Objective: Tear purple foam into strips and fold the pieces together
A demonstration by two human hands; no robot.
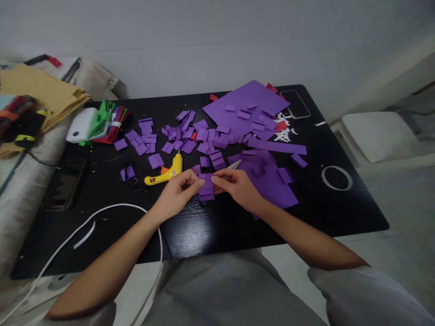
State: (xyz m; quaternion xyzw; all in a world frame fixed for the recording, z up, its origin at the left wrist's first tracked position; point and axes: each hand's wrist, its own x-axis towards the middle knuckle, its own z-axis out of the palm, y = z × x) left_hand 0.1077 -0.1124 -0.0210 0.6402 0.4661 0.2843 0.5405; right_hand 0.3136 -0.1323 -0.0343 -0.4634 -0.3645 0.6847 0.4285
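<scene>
Between both hands, above the near middle of the table, is a small folded piece of purple paper (206,191). My left hand (180,190) pinches its left edge, and my right hand (236,188) pinches the right edge. Just beyond my left hand lies a yellow glue gun (165,173), its nozzle pointing away from me. The pale blades of scissors (234,165) show past my right fingers; their handles are hidden. Many cut and folded purple paper pieces (188,146) lie scattered beyond the hands.
Purple sheets (238,106) lie at the back and right of the black table (190,235). A tape ring (336,178) and a phone-like object (295,104) are at right. A white cable (118,205) crosses the left front. Bundled coloured strips (108,122) sit back left.
</scene>
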